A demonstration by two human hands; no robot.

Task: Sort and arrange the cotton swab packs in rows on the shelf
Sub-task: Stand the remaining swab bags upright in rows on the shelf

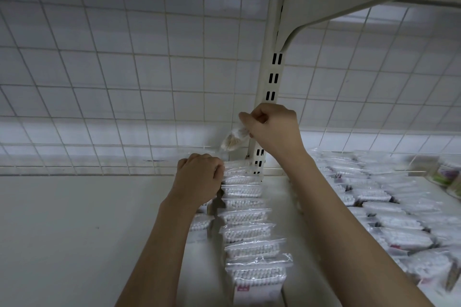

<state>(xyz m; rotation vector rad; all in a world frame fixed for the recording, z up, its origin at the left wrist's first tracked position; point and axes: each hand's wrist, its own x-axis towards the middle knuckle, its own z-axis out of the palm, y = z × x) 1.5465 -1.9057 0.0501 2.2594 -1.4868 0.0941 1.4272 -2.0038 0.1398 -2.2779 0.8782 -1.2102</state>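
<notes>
Right hand (273,129) pinches a blurred swab pack (233,139) up high, long axis slanting down-left. Left hand (199,177) curls on the row (249,222) at its far end. Open slot lies directly below the raised pack, left hand nearer.

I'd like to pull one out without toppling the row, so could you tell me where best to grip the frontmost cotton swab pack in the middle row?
Pinch the frontmost pack by its clear top flap, coming from above; it stands upright with neighbours packed behind.
</notes>
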